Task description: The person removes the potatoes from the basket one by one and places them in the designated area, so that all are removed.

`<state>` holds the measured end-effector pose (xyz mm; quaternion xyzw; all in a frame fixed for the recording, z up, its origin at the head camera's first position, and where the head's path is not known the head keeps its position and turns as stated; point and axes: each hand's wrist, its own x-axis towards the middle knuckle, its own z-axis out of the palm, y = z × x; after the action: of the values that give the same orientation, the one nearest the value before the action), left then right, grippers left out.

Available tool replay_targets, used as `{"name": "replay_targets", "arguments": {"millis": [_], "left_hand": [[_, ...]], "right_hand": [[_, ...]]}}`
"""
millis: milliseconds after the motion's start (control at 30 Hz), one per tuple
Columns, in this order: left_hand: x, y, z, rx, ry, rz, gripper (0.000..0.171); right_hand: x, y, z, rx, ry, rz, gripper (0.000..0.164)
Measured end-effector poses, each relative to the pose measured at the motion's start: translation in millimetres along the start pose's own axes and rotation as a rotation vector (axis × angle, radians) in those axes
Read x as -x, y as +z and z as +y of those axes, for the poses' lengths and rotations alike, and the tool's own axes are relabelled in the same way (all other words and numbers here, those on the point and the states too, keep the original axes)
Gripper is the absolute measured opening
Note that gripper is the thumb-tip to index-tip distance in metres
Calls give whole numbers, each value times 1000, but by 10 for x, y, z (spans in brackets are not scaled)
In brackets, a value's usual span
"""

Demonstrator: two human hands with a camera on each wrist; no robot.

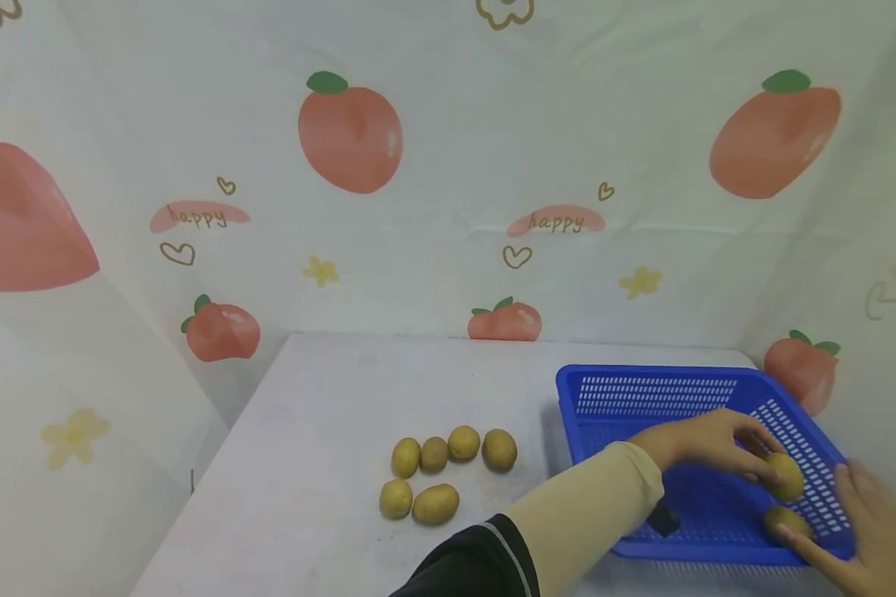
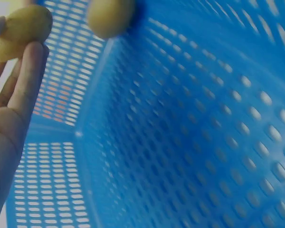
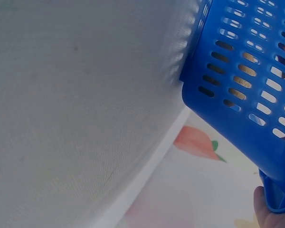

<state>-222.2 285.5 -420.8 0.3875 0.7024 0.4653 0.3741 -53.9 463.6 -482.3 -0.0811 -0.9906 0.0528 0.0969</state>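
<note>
My left hand [image 1: 717,448] reaches over the blue plastic basket [image 1: 653,371] and pinches a potato [image 1: 786,477] between thumb and fingers near its right wall. The left wrist view shows this held potato at upper left. Another potato [image 1: 786,524] lies in the basket's near right corner, just below the held one. My right hand [image 1: 877,531] grips the basket's near right corner, thumb over the rim and fingers along the outer side. Only a bit of that hand appears in the right wrist view, at the rim [image 3: 278,206].
Several potatoes sit left of the basket on the white table [image 1: 328,398], among them a larger oval potato [image 1: 436,504] at the front. A fruit-print curtain [image 1: 433,249] hangs behind the table and along both sides. A small black object [image 1: 663,518] shows under my left forearm.
</note>
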Motion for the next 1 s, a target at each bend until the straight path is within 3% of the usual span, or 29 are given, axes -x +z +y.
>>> {"name": "replay_targets", "arguments": {"millis": [300,567,833,1000], "left_hand": [[93,-52,212,-223,125,-21,38],[384,-137,393,-182,218,-90,40],[762,-345,440,-198,380,-98,43],[995,-476,361,-187,424,-65,42]], "right_hand": [[-4,-91,-26,-17,79,-131,127],[-11,-116,-44,-68,10,-99,122],[-16,-44,-1,-139,-67,48,115],[-6,-27,-32,-108,11,-4,121]]}}
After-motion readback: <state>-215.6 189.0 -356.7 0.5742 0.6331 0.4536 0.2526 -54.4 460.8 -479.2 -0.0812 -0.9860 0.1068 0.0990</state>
